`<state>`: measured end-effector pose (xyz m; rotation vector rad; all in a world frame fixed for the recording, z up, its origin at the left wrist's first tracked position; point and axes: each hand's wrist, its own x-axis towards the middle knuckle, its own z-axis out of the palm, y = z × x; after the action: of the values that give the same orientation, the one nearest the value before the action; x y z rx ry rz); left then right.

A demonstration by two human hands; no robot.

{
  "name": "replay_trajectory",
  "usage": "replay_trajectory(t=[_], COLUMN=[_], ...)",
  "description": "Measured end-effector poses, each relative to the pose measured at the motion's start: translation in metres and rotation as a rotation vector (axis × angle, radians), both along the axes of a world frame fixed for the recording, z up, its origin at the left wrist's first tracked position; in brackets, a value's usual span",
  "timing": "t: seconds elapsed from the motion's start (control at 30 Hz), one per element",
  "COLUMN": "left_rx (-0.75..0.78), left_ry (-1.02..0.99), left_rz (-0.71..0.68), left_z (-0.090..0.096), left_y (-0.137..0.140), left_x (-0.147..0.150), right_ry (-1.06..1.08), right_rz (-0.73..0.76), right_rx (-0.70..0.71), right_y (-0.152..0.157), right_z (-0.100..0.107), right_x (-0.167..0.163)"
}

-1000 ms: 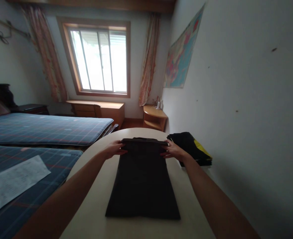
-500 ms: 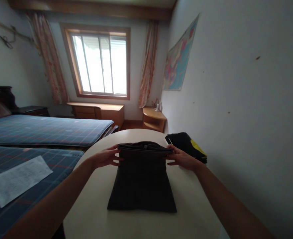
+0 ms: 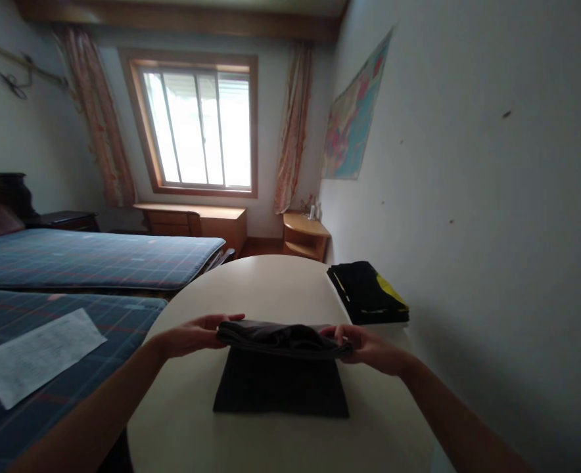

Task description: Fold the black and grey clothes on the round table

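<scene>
A dark, partly folded garment (image 3: 280, 384) lies on the pale round-ended table (image 3: 182, 407); its exact kind cannot be made out. The far part is lifted and bent over toward me, with a bunched edge facing up. My left hand (image 3: 199, 334) grips the left end of that raised fold, thumb and fingers around it. At the right end, my right hand (image 3: 357, 345) pinches the same fold. The near part of the cloth rests flat on the tabletop.
Folded black and yellow clothes (image 3: 367, 292) are stacked at the table's right side by the wall. To the left, a sheet of paper (image 3: 44, 355) lies on a plaid mattress (image 3: 133, 322). A wooden desk (image 3: 221, 220) and corner shelf (image 3: 305, 226) stand beyond.
Both hands have come toward me and down with the far edge of the dark garment, folding it over the near part. The near edge has stayed in place.
</scene>
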<state>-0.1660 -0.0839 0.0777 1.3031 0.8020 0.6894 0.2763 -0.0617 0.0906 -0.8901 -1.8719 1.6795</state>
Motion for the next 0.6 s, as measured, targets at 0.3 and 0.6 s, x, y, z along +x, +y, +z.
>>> replay_trajectory(t=[0.3,0.6], left_rx=[0.149,0.313], left_ry=[0.285,0.350], left_rz=[-0.021,-0.051], left_z=[-0.008,-0.027], left_y=[-0.024,-0.028], left_x=[0.008,0.006], right_ry=[-0.021,-0.083], right_rz=[0.039,0.114], right_rx=[0.061,0.157], right_y=[-0.016,-0.020], right_z=[-0.023,-0.024], right_x=[0.001,0.003])
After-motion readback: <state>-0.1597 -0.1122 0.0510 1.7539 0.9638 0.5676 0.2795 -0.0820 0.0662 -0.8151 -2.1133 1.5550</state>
